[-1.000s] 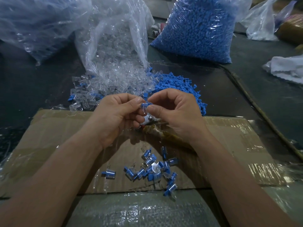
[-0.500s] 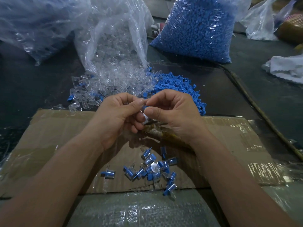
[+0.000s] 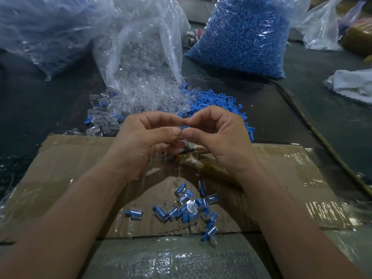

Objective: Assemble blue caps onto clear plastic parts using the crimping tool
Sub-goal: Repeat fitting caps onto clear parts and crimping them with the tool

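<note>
The fingertips have closed tighter, nearly hiding the blue cap point(image 3: 184, 128). Left hand point(image 3: 147, 141) and right hand point(image 3: 219, 137) both pinch it narrowly. The crimping tool point(image 3: 209, 170) lies just below, at 6 o'clock, on the cardboard point(image 3: 80, 158).

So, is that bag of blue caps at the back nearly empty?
No, the bag of blue caps bulges, packed full of blue pieces.

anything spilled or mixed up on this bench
Yes. Clear parts have spilled from the open bag onto the table, overlapping the loose blue caps; a few stray caps lie among the clear ones at far left. Assembled pieces lie scattered on the cardboard. The left hand and right hand pinch one small piece between them.
</note>
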